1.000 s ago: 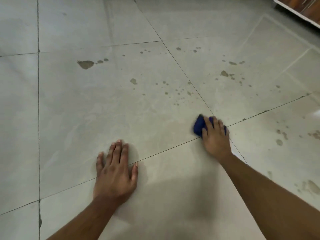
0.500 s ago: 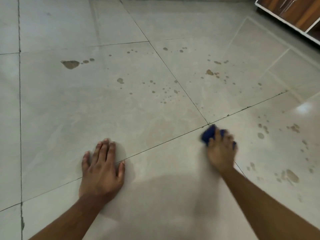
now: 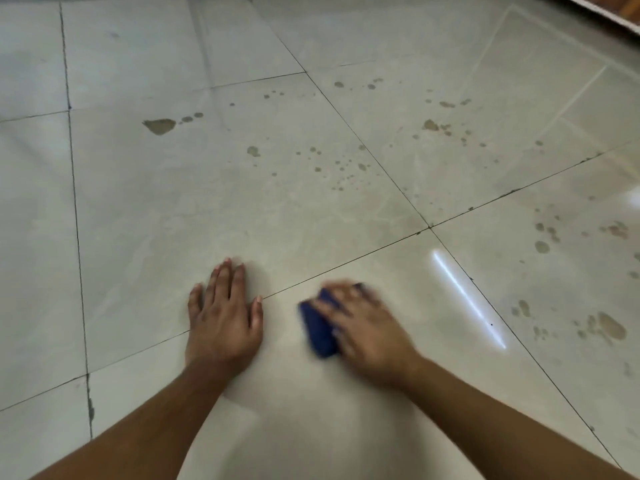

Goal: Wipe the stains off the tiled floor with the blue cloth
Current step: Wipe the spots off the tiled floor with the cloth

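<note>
Both forearms are bare to the frame's lower edge, with no sleeves showing. The left hand (image 3: 223,320) and the motion-blurred right hand (image 3: 369,327), nearer the floor's glare streak (image 3: 467,299), show short fingernails.

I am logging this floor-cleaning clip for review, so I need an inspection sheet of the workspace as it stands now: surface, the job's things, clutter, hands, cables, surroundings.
Surface: pale tiled floor with dark grout lines; glossy, with a bright glare streak.
Job's things: blue cloth, bunched, on the near tile under the right hand. Brown stains unwiped: a large blotch far left, a spatter of spots in the middle, more blotches at right.
Clutter: nothing seen.
Hands: left hand flat on the floor, fingers straight, across a grout line. Right hand on the cloth, blurred; its grip cannot be told.
Cables: nothing seen.
Surroundings: a wooden edge with white trim at the top right corner.
</note>
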